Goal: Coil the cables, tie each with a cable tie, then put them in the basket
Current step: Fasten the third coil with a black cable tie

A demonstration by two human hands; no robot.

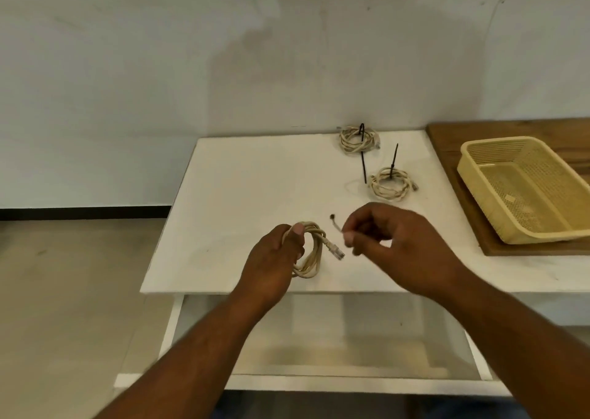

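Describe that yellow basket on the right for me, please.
The basket is a shallow rectangular tray of pale yellow plastic with perforated mesh walls and floor and a solid rolled rim. It sits upright and slightly askew on a brown wooden board beside the white table. No cables are inside; neither hand touches it.

Both bare forearms reach up from 6 o'clock, the left hand [274, 252] curled closed with its thumb pointing toward 12 o'clock, the right hand [399, 243] just beside it at 3 o'clock, palm down, thumb and forefinger pinched together toward 9 o'clock.
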